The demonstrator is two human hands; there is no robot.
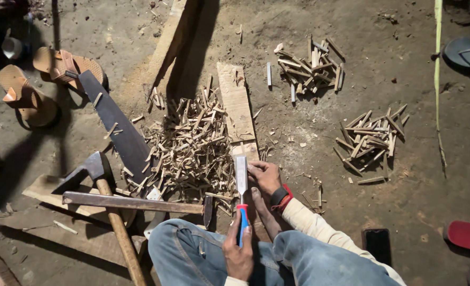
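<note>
There is only one view, from a camera on the person's head. It looks steeply down and a little forward onto the dirt floor (298, 132). The person's own knees in jeans (192, 249) fill the bottom edge, so the camera is close to them. Both hands, the left hand (238, 254) and the right hand (264, 177), are low in the middle of the frame. Farther things, like the sandals (44, 79) at upper left and the piles of wood sticks (370, 140) at right, are smaller.
</note>
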